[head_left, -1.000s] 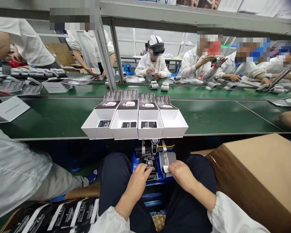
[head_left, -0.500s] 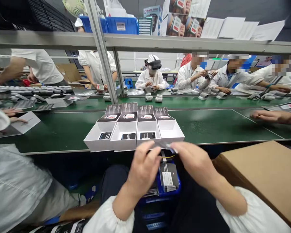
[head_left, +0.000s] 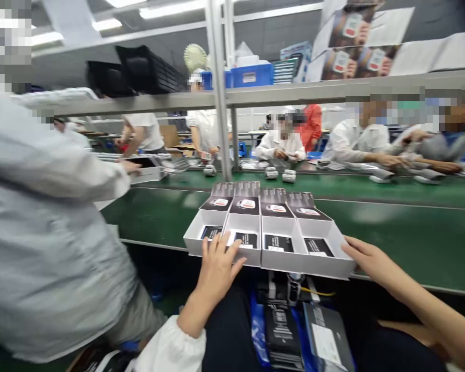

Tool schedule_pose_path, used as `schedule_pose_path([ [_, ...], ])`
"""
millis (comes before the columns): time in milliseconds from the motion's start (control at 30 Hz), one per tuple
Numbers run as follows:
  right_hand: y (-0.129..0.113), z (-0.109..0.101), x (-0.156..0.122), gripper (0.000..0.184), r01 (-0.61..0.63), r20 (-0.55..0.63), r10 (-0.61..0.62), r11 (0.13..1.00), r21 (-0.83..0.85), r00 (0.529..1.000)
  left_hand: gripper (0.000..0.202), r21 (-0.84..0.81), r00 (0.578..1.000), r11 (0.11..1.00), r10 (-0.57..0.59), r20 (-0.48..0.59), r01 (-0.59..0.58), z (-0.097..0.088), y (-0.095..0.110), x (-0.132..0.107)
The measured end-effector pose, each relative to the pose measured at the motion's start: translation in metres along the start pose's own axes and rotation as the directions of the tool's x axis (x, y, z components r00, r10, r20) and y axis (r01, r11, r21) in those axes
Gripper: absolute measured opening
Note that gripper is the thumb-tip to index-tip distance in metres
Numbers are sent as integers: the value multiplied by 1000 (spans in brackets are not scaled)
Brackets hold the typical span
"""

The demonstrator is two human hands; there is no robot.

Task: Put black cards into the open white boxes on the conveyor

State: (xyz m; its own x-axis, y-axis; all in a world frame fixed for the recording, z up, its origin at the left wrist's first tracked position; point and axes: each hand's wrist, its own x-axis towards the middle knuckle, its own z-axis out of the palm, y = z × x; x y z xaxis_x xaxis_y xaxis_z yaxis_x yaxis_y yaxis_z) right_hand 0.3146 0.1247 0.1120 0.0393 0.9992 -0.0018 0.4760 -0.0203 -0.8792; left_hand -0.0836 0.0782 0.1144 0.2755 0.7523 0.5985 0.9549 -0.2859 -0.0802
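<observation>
Several white boxes [head_left: 287,261] stand side by side at the near edge of the green belt, their dark printed lids [head_left: 246,205] folded back. Inside each lies a dark booklet, such as the one in the rightmost box [head_left: 318,247]. My left hand [head_left: 217,266], fingers spread, is at the front of the two left boxes; whether it presses on them I cannot tell. With fingers stretched out, my right hand [head_left: 372,258] touches the outer right side of the rightmost box. Neither hand holds anything.
Below the belt, a blue bin [head_left: 258,325] holds stacks of dark booklets [head_left: 281,330]. A co-worker in a pale coat [head_left: 50,232] is close on my left. Grey-white rolled items [head_left: 289,176] sit across the belt, where other people work. A metal shelf [head_left: 279,94] spans above.
The thin item from between my hands is gone, and a booklet now lies in the rightmost box. My hands moved apart to the boxes. The view swung left, and the left co-worker appears larger.
</observation>
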Motion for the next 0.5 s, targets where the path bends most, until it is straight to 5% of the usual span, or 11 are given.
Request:
schedule_pose_path([
  [133, -31, 66, 13, 54, -19, 196, -31, 968, 250, 980, 37, 50, 990, 992, -122, 73, 118, -9, -74, -12],
  [233, -85, 148, 30, 47, 43, 340, -203, 904, 424, 918, 46, 150, 928, 926, -361, 90, 345, -32, -138, -25],
  [300, -126, 206, 38, 52, 26, 421, -318, 822, 569, 849, 54, 185, 871, 857, -491, 5, 482, -49, -165, -37],
  [400, -167, 265, 33, 64, -63, 522, -358, 777, 626, 774, 55, 123, 859, 851, -503, -93, 511, -60, -174, -70],
  [500, -163, 273, 4, 74, -16, 609, -398, 829, 559, 686, 49, -25, 880, 881, -474, -21, 473, -48, -152, -132],
])
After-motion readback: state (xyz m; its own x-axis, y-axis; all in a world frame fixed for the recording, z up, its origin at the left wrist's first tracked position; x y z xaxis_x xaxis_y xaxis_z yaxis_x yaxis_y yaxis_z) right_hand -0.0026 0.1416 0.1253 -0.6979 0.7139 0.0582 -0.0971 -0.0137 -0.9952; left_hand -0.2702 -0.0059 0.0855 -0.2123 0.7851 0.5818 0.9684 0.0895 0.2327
